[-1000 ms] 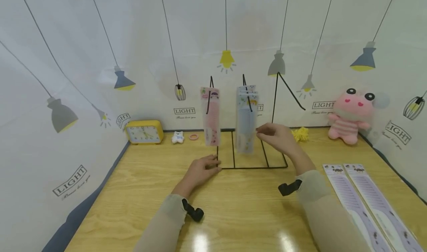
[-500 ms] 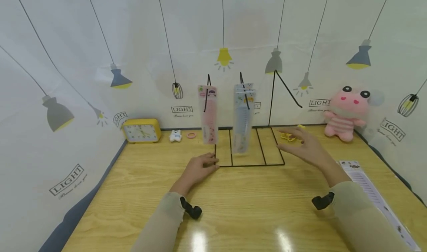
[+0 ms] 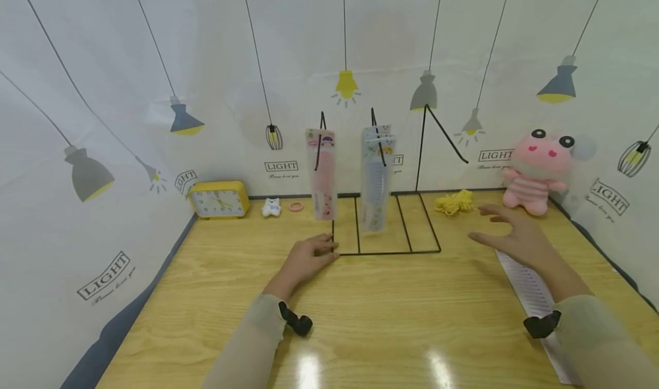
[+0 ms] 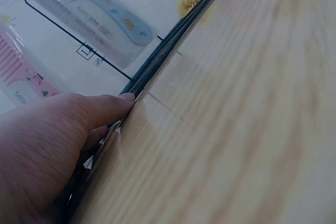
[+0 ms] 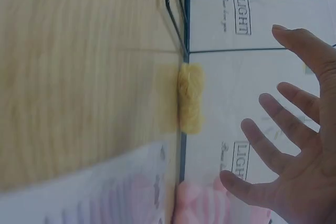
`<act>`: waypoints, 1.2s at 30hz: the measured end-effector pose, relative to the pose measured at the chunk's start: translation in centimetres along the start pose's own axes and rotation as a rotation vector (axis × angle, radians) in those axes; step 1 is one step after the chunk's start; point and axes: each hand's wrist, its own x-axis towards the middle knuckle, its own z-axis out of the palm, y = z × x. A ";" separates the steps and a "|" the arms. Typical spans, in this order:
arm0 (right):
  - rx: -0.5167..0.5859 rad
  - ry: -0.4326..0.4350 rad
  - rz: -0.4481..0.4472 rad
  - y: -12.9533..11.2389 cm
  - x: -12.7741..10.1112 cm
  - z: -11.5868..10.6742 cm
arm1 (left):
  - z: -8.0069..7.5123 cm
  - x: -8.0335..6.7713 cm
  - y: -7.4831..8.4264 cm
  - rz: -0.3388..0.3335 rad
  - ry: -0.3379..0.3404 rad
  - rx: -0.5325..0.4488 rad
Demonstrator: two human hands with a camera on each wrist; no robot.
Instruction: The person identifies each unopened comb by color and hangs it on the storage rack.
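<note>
A black wire display rack (image 3: 388,254) stands on the wooden table. My left hand (image 3: 308,258) pinches its near left corner; in the left wrist view the thumb (image 4: 107,109) lies along the bar. From the left hook hangs a pink comb (image 3: 324,186) in clear packaging; several packaged blue combs (image 3: 377,191) hang on the middle hook. The right hook (image 3: 447,133) carries nothing. My right hand (image 3: 517,241) hovers with spread fingers over a purple packaged comb (image 3: 527,289) lying flat at the right. My forearm covers part of the purple packaging.
Along the back stand a yellow alarm clock (image 3: 218,199), a small white bear figure (image 3: 271,207), a pink ring (image 3: 296,206), a yellow yarn bundle (image 3: 455,202) and a pink plush toy (image 3: 538,171). A lamp-printed backdrop rises behind them.
My right hand has moved away from the blue combs, rightward past the yellow yarn, to above the purple packaging. My left hand stays at the rack's corner.
</note>
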 end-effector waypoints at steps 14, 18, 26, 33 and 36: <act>-0.046 -0.030 0.038 6.9 -4.1 -0.7 | 0.1 0.3 -0.3 0.004 0.006 0.016; -0.057 0.002 0.053 9.0 -5.0 0.0 | 0.2 0.1 -0.2 0.001 0.000 0.004; -0.135 0.024 0.008 9.7 -5.4 0.7 | 0.1 -0.3 0.0 -0.013 0.004 -0.011; -0.181 0.007 0.012 9.7 -5.1 0.8 | 0.1 -0.1 -0.1 -0.005 0.002 0.001; -0.177 0.018 0.000 9.7 -5.1 0.8 | 0.2 0.0 -0.1 0.001 0.003 0.011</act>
